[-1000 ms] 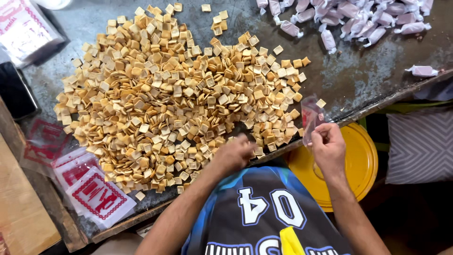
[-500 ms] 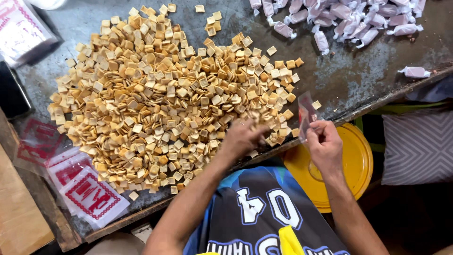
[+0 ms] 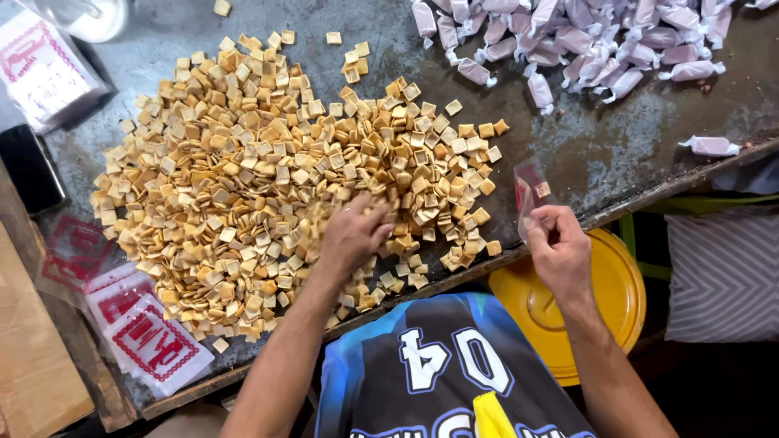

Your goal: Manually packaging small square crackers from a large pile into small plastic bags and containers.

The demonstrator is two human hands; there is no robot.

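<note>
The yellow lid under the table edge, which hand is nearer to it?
Right. The right hand holds a small clear bag just above the yellow lid; the left hand is over in the cracker pile.

Left hand [image 3: 355,235] has slid further into the crackers [image 3: 243,170]

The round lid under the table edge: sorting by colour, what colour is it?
Yellow lid, head view.

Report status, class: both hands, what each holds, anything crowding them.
Left hand down in the square cracker pile, closed on crackers. Right hand pinching a small clear bag at the table edge. Wrapped packets far side, no obstruction.
</note>
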